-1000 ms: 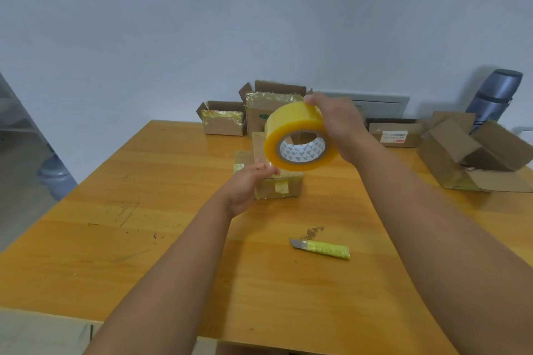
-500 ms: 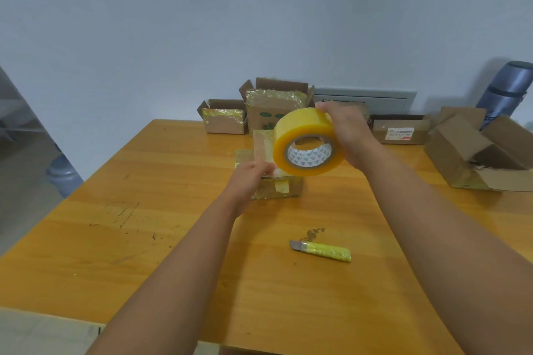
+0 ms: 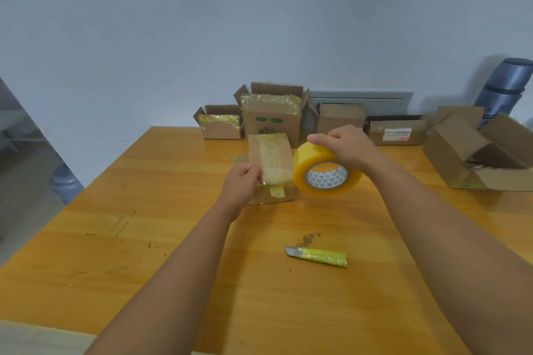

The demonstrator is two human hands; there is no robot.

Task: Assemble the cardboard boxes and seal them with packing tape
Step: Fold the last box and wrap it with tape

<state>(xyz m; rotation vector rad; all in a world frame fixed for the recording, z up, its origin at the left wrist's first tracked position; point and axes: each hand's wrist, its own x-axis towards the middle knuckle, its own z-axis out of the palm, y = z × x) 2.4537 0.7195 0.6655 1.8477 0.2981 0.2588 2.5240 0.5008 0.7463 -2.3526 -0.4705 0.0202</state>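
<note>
Head view: right hand (image 3: 347,147) grips the yellow tape roll (image 3: 326,170) from above, just beside a small taped box (image 3: 271,164) near the tabletop (image 3: 144,239) middle. Left hand (image 3: 240,184) pinches the box's near edge. Along the far edge stand cardboard boxes (image 3: 271,118), flaps open, contents unseen. A cutter (image 3: 317,256) lies nearer.

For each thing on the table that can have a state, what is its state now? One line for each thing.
Yellow packing tape roll: lifted, held by right hand.
Small taped cardboard box: on table, left hand grips its near edge.
Green utility knife: lying flat, blade out.
Large brown cardboard box: flaps open.
Back row boxes: tops open, taped edges.
</note>
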